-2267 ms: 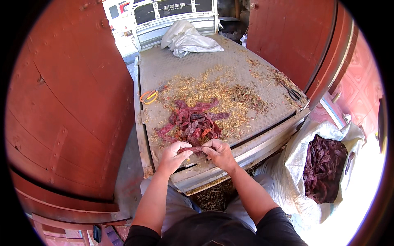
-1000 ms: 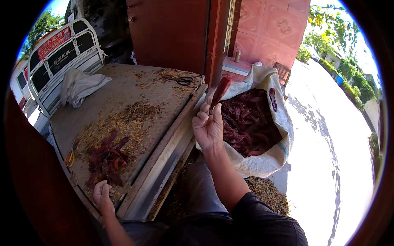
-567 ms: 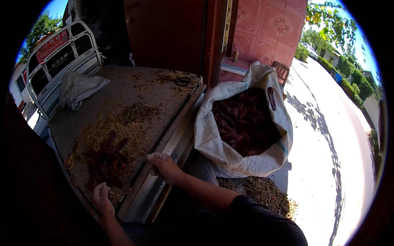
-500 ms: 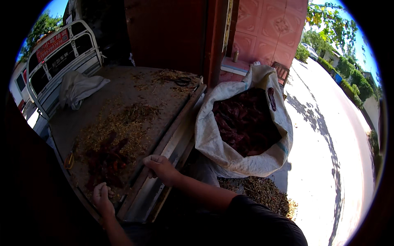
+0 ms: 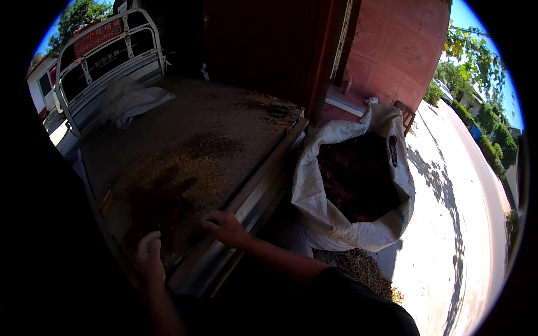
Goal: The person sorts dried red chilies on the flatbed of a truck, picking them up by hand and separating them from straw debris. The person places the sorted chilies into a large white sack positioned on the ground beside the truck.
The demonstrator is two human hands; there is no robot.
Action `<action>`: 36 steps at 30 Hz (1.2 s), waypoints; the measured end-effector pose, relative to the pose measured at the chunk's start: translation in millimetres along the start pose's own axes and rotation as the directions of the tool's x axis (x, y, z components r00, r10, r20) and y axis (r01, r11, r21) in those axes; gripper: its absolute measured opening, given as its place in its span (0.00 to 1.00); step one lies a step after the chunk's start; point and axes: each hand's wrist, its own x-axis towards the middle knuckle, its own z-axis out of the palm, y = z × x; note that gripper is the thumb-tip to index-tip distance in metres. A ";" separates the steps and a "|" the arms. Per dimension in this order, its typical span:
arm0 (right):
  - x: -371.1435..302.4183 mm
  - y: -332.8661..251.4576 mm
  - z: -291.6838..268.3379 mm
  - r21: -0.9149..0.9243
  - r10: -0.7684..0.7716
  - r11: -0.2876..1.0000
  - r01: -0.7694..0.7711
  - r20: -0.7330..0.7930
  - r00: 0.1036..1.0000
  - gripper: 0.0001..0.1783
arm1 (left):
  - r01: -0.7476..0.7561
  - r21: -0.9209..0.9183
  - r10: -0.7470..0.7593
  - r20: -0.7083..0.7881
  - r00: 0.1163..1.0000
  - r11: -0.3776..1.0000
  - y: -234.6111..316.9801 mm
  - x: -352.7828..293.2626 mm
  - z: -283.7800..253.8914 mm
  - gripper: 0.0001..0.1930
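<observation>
A dark red heap of what look like dried chili peppers (image 5: 159, 204) lies on the flat bed of a truck or cart (image 5: 168, 120), dim in shadow. My left hand (image 5: 150, 255) is at the near edge of the heap, its fingers bent together; anything inside them is hidden. Beside the bed's right rim is my right hand (image 5: 225, 228), fingers curled in a pinch, and what it may hold is too dark to see. To the right stands a white woven sack (image 5: 358, 234) with a rolled-down mouth. Dark red chili peppers (image 5: 353, 173) fill it, and one chili (image 5: 393, 151) clings to its inner rim.
Yellowish seeds and scraps (image 5: 185, 165) are strewn over the bed. A pale cloth bag (image 5: 137, 106) lies by the white metal rack (image 5: 112, 56). Chili stems or similar debris (image 5: 364, 269) are piled on the ground below the sack. A pink tiled wall (image 5: 386, 56) rises behind.
The view has shifted, so the bed and sack appear farther right, and the picture is darker. My left hand has risen slightly with its fingers more upright; my right stays near the rim.
</observation>
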 end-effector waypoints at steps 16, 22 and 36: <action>28.3 -5.0 0.7 -0.627 -0.329 0.737 0.253 -0.005 0.944 0.20 | -0.044 0.094 0.048 -0.040 0.998 0.995 18.3 -9.3 27.8 0.12; 53.5 -6.7 19.1 -0.767 -0.359 0.583 0.268 0.053 0.932 0.21 | 0.010 0.057 -0.009 -0.017 1.000 0.998 18.3 -6.9 31.2 0.12; 63.5 -2.3 4.1 0.073 -0.045 0.996 0.060 -0.193 0.980 0.15 | -0.049 -0.024 0.048 -0.024 0.999 0.999 14.5 -5.9 33.1 0.12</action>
